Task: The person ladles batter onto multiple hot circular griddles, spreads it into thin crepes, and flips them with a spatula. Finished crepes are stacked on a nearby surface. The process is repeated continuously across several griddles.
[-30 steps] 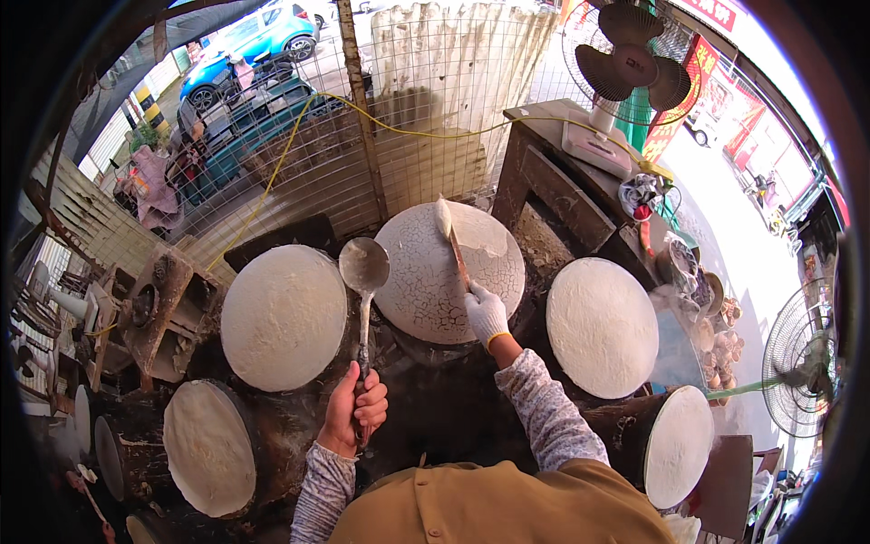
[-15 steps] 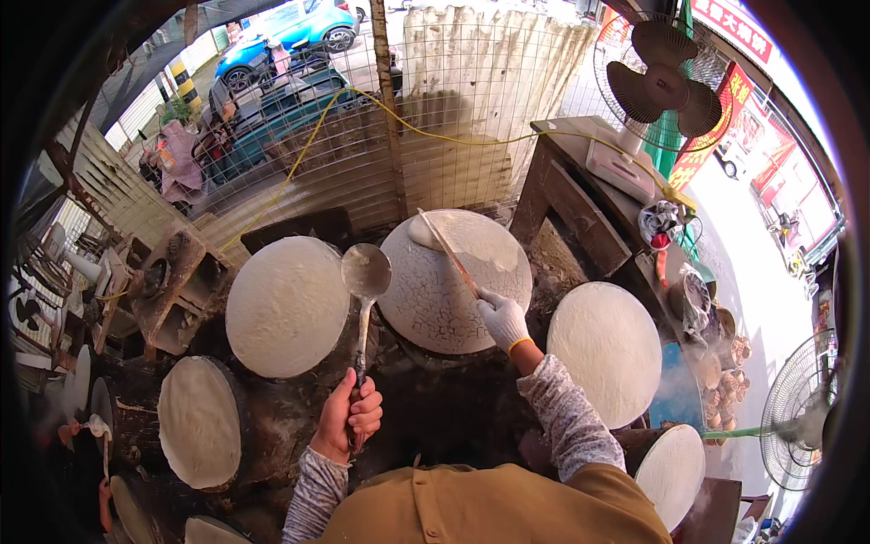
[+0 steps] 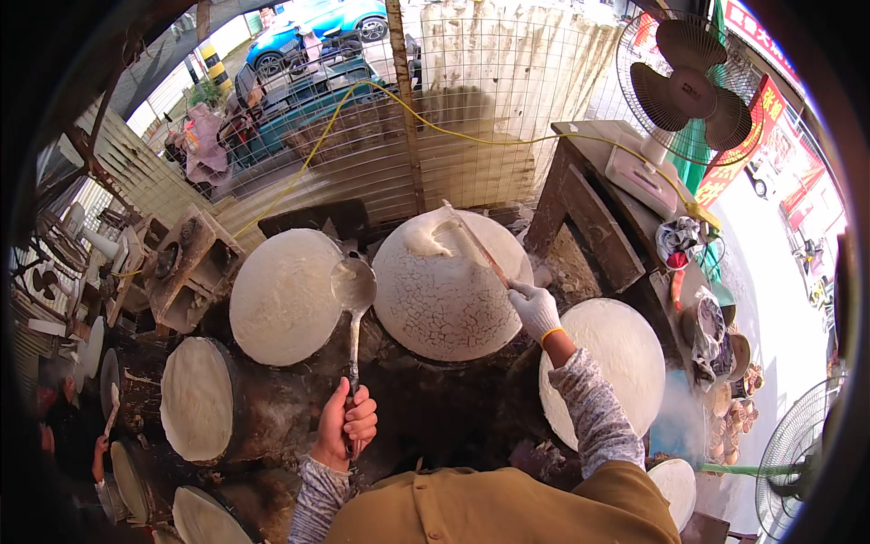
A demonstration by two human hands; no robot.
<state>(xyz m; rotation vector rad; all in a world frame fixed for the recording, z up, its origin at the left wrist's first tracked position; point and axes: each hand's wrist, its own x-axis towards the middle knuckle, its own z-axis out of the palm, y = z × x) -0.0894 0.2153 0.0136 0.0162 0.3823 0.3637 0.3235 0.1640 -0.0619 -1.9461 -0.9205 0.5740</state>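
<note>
While my bare left hand grips a grey metal ladle and white-gloved right hand a slim wooden stick, I'd sweep cream batter lightly.

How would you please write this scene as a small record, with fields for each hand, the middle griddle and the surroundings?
Left hand: bare, gripping a ladle by its handle
Right hand: gloved, holding a thin stick
Middle griddle: round, pale, cracked surface; smooth wet patch near its far edge, beside the stick
Neighbouring griddles: left griddle and right griddle, both pale-coated
Background: fan, yellow cable, blue car
Unclear: whether the ladle touches any griddle
</note>
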